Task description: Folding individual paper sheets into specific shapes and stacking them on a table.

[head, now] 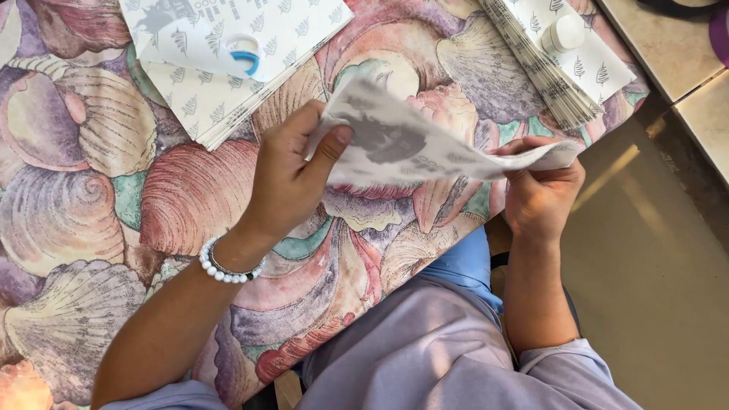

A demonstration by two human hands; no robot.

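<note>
Both my hands hold one printed white paper sheet just above the table. My left hand, with a white bead bracelet at the wrist, pinches its left edge between thumb and fingers. My right hand grips its right end near the table's corner. The sheet is bent and slightly blurred, with a grey print on it. The table is covered by a cloth with a seashell pattern.
A stack of patterned white sheets lies at the far left with a small blue and white thing on top. A second fanned stack at the far right carries a white glue stick. Tiled floor lies right.
</note>
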